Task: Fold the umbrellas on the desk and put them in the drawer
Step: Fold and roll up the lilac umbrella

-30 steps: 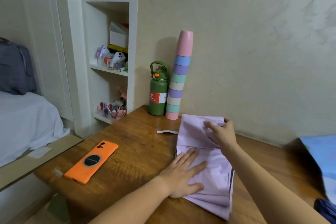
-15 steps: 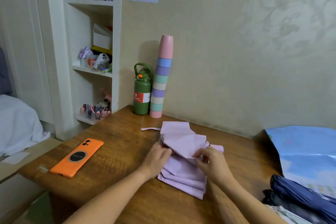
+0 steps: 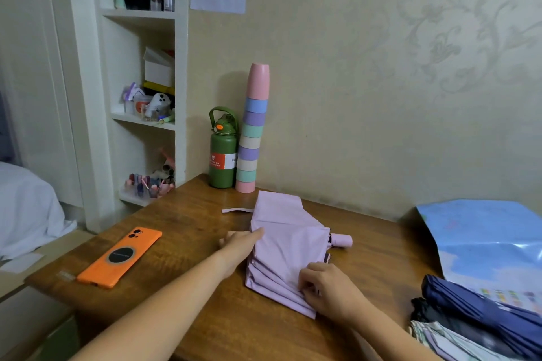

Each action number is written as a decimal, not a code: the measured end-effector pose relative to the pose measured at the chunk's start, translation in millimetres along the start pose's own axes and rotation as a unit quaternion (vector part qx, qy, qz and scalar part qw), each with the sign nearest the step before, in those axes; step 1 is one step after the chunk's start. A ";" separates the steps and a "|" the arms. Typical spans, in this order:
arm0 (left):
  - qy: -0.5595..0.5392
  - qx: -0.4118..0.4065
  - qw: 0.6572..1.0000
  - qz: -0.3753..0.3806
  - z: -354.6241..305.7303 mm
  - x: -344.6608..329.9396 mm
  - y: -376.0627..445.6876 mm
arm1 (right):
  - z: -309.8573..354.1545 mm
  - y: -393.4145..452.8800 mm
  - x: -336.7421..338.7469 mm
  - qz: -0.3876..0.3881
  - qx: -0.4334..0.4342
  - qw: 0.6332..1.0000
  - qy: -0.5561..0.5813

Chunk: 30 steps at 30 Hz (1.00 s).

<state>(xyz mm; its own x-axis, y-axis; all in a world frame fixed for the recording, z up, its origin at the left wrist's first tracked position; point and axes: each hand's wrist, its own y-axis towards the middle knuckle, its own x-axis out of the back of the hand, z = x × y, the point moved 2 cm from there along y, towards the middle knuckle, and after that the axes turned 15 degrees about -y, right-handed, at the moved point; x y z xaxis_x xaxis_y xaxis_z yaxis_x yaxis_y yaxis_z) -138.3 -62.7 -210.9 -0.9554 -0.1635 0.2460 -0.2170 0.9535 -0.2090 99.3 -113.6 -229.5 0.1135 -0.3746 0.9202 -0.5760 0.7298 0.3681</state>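
Observation:
A lilac folding umbrella (image 3: 287, 246) lies collapsed on the wooden desk (image 3: 187, 231), its panels in loose pleats, its pink handle end (image 3: 341, 240) pointing right and its strap (image 3: 236, 210) lying loose to the left. My left hand (image 3: 242, 243) rests with straight fingers against the umbrella's left edge. My right hand (image 3: 325, 287) curls its fingers round the pleats at the near right corner. A dark blue umbrella (image 3: 481, 313), a black one (image 3: 431, 313) and a pale striped one (image 3: 445, 343) lie heaped at the desk's right front. No drawer is in view.
An orange phone (image 3: 120, 258) lies on the desk's left part. A green bottle (image 3: 223, 155) and a tall stack of pastel cups (image 3: 252, 132) stand at the back by the wall. A blue plastic sheet (image 3: 484, 243) covers the right side. Shelves (image 3: 146, 123) stand left.
The umbrella's cloth has been gathered from a flat spread into pleats. My left hand went from lying on the cloth to its left edge; my right hand came down to the near corner.

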 end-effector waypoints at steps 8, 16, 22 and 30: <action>0.188 -0.043 0.980 -0.054 2.8 -9.8 1.8 | -3.6 4.2 9.0 0.102 0.020 0.991 0.082; 0.370 -0.394 0.839 -0.058 -24.6 -42.9 -10.8 | -3.0 9.7 14.3 0.167 0.014 0.980 0.104; 0.471 -0.409 0.776 0.094 21.3 -54.3 12.1 | -4.9 19.3 13.9 0.188 -0.002 0.974 0.130; 0.432 -0.398 0.801 0.115 33.4 -59.4 13.9 | -40.2 69.1 13.1 0.023 -0.153 0.977 0.145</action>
<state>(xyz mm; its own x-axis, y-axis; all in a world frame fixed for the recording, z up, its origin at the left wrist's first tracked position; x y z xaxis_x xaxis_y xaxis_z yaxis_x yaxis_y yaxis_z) -91.3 -48.1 -260.1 -0.3820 -0.0518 0.9227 0.4704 0.8485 0.2424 93.5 -45.1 -186.7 0.3439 -0.1908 0.9194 -0.3217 0.8959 0.3063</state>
